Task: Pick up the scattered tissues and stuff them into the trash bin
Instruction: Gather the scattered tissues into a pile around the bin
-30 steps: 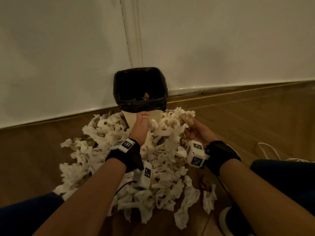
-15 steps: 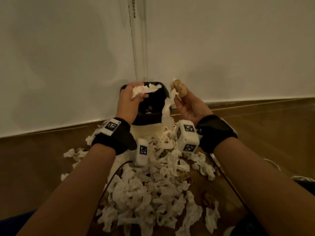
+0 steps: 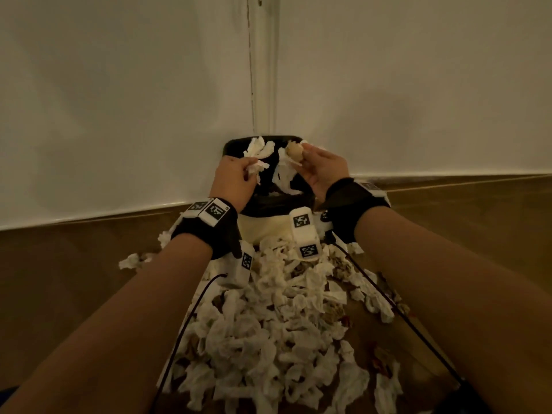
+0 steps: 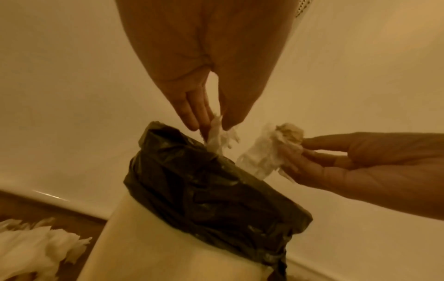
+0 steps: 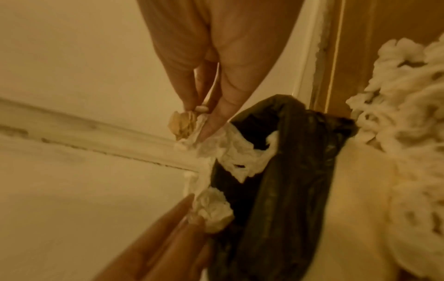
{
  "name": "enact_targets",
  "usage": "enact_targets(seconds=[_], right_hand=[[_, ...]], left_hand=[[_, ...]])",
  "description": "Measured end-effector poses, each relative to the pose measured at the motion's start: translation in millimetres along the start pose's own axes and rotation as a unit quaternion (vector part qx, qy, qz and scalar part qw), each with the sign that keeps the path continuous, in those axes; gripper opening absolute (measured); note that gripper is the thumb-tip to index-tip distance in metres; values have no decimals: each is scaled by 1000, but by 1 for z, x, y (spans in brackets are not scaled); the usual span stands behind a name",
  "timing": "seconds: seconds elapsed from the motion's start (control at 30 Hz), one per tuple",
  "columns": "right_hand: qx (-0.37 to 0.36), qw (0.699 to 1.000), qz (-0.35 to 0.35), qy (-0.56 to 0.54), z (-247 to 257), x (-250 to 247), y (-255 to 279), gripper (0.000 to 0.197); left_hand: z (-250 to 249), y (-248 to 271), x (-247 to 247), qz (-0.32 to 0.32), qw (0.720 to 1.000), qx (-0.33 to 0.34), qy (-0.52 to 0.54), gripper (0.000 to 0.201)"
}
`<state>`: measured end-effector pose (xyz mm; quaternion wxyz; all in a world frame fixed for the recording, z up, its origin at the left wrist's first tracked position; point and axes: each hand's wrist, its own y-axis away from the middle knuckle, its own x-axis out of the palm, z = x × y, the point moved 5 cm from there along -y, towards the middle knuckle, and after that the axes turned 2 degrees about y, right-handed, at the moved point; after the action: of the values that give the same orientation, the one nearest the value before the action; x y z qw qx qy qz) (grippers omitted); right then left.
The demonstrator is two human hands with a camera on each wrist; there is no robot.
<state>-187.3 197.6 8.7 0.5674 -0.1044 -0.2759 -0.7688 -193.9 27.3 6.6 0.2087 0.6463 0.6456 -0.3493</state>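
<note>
A cream trash bin (image 3: pixel 263 231) lined with a black bag (image 4: pixel 204 182) stands in the wall corner. My left hand (image 3: pixel 239 174) hovers over the bin's left rim and pinches a white tissue (image 3: pixel 257 150) between thumb and fingers (image 4: pixel 197 114). My right hand (image 3: pixel 319 165) is over the right rim, pinching a brownish crumpled wad (image 3: pixel 294 150) together with a white tissue (image 5: pixel 230 152) that hangs down into the bag's mouth. A big heap of scattered white tissues (image 3: pixel 268 339) covers the floor in front of the bin, between my forearms.
White walls meet right behind the bin, with a skirting board (image 3: pixel 119 210) along the wooden floor (image 3: pixel 59 264). Black cables (image 3: pixel 191 318) run from the wrist bands over the tissue heap. Small reddish-brown scraps (image 3: pixel 379 357) lie at the heap's right side.
Both hands have lifted from the heap with tissues and now hold them over the bin's mouth. The view has tilted up and come closer to the bin.
</note>
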Motion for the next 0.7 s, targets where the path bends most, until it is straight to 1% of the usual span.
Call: enact_targets(seconds=[0.07,0.13,0.2,0.3,0.37,0.5,0.6,0.7], right_hand=[[17,995,17,95,-12,-3,-2,32],[41,985,52,159,-20,-3,0,34],[42,979,63,191,-20,-6,1,34],[15,984,54,168,-13,-13,3,32],[-6,989,39,141,-9,-21,3,28],[-46,987,-20,150,-8,-46,9,19],[-39,978,-72,192,-21,-84,21,15],[-7,954,-101,281,-44,-127,35,14]], left_hand=[[2,2,8,46,999,-9,-1,40],[5,3,12,69,997,-23,6,42],[8,4,11,52,998,-30,22,42],[3,8,4,-19,999,5,50,37],[-5,13,3,-46,996,28,75,31],[-17,27,14,-49,993,46,94,20],[-26,48,34,-20,995,61,80,18],[-31,74,64,49,995,74,39,20]])
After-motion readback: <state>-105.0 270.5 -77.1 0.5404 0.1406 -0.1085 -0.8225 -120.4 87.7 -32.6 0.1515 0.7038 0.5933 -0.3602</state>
